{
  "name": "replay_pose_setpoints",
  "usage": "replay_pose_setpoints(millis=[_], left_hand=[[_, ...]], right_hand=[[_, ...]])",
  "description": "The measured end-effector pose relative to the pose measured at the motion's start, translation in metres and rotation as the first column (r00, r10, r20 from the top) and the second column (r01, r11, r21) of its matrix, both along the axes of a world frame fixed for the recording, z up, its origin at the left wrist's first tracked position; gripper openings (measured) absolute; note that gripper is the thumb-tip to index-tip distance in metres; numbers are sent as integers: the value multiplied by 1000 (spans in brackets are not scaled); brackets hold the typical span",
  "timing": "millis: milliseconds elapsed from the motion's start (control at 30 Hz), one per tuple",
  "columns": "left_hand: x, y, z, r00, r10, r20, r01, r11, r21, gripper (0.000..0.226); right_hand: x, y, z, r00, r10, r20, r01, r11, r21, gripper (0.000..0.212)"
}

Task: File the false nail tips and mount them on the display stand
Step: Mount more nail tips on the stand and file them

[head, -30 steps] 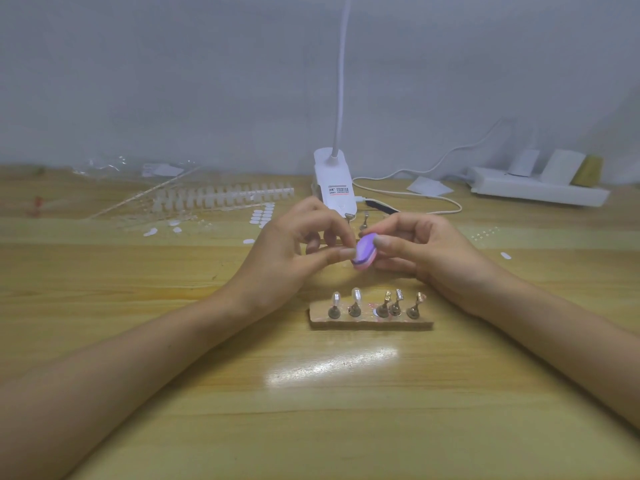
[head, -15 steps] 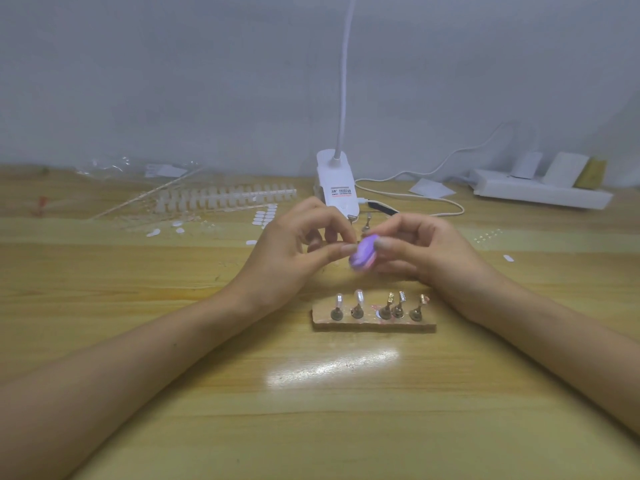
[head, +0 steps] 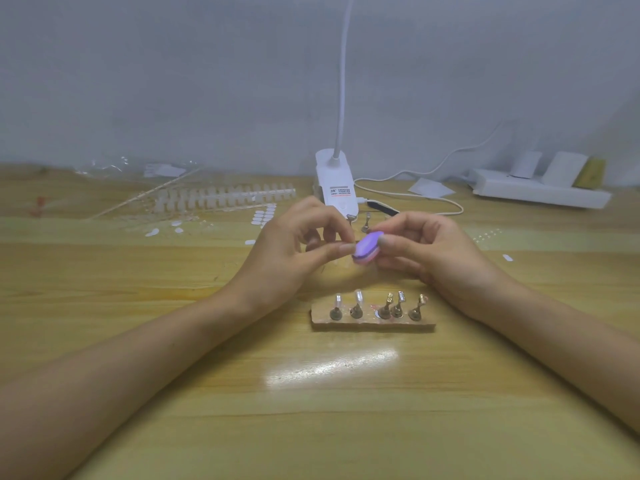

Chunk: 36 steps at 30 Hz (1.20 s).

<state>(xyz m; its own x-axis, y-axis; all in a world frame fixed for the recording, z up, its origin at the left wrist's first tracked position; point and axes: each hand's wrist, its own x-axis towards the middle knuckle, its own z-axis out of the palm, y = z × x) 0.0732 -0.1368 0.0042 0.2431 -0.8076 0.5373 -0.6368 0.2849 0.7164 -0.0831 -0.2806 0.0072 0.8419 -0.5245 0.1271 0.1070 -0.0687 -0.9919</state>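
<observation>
My right hand (head: 429,251) pinches a small purple and pink nail file block (head: 367,251) between thumb and fingers. My left hand (head: 294,251) pinches a clear false nail tip (head: 348,243) against the file's left edge; the tip is mostly hidden by my fingertips. Both hands hover above the table, just behind the display stand (head: 372,323). The stand is a low tan bar with several metal holders. The two left holders (head: 346,306) carry clear tips; the three on the right look bare.
A white clip lamp (head: 334,188) with its cable stands right behind my hands. A strip of nail tips (head: 221,197), loose tips and adhesive tabs (head: 263,216) lie at the back left. A white power strip (head: 540,194) sits at the back right. Two spare metal holders (head: 363,221) lie by the lamp.
The purple file has shifted slightly against the tip between my fingers. Both hands stay in nearly the same place above the stand.
</observation>
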Motion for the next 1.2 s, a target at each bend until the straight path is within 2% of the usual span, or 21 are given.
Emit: replay_pose_setpoints(millis=[133, 267, 400, 500, 600, 733, 833, 933, 1067, 1167, 1200], left_hand=[[0, 0, 0, 1000, 7, -6, -7, 1000, 4, 6], [0, -1, 1, 1000, 19, -5, -19, 1000, 7, 9], [-1, 0, 2, 999, 11, -34, -10, 1000, 11, 13], [-1, 0, 2, 1000, 20, -15, -20, 1000, 1, 14], [-1, 0, 2, 1000, 17, -11, -17, 1000, -2, 12], [-1, 0, 1, 1000, 14, -3, -14, 1000, 8, 10], [0, 0, 1, 1000, 10, -3, -10, 1000, 2, 12], [0, -1, 1, 1000, 21, 5, -21, 1000, 4, 9], [-1, -1, 1, 1000, 11, 2, -11, 1000, 1, 7], [0, 0, 1, 1000, 18, 21, -19, 1000, 2, 10], [0, -1, 1, 999, 23, 25, -23, 1000, 1, 10]], right_hand=[[0, -1, 2, 999, 39, -16, -39, 999, 18, 17], [0, 4, 0, 995, 87, -46, -90, 994, -69, 12], [-1, 3, 1, 1000, -1, 6, 1, 1000, -11, 18], [-1, 5, 1, 993, 106, -54, -109, 992, -66, 13], [-1, 4, 2, 1000, 16, 0, -16, 1000, -2, 13], [0, 5, 0, 996, 77, -44, -80, 994, -80, 14], [0, 2, 0, 1000, -15, 27, 15, 1000, 12, 16], [-1, 5, 1, 995, 87, -49, -91, 992, -86, 14], [0, 3, 1, 999, -16, 40, 15, 1000, 13, 15], [-1, 6, 1, 995, 73, -68, -81, 989, -120, 11], [-1, 6, 0, 997, 62, -49, -67, 992, -109, 12]])
